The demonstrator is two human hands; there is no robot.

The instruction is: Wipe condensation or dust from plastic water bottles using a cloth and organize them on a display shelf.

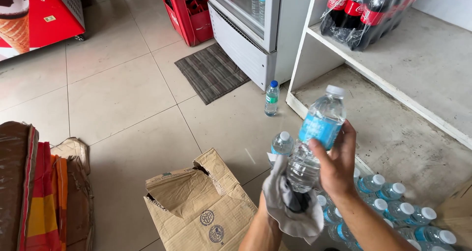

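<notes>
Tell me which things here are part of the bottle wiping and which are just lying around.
In use: water bottle in right hand; grey cloth in left hand; bottles lying below.

Lying about: torn cardboard box, striped mat, red crate, wrapped cola bottles.

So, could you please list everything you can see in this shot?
held water bottle: one, clear with blue label and white cap, in the right hand
grey cloth: one, around the bottle's base, in the left hand
packed water bottles: many, white caps, low on the floor at right
lone bottle: one, blue cap, on the floor by the fridge
cardboard box: one, brown, torn open, on the floor
cola bottles: one wrapped pack, dark, on the white shelf
glass-door fridge: one, white
crate: red, beside the fridge
doormat: one, grey striped
left hand: under the cloth
right hand: gripping the bottle
</notes>
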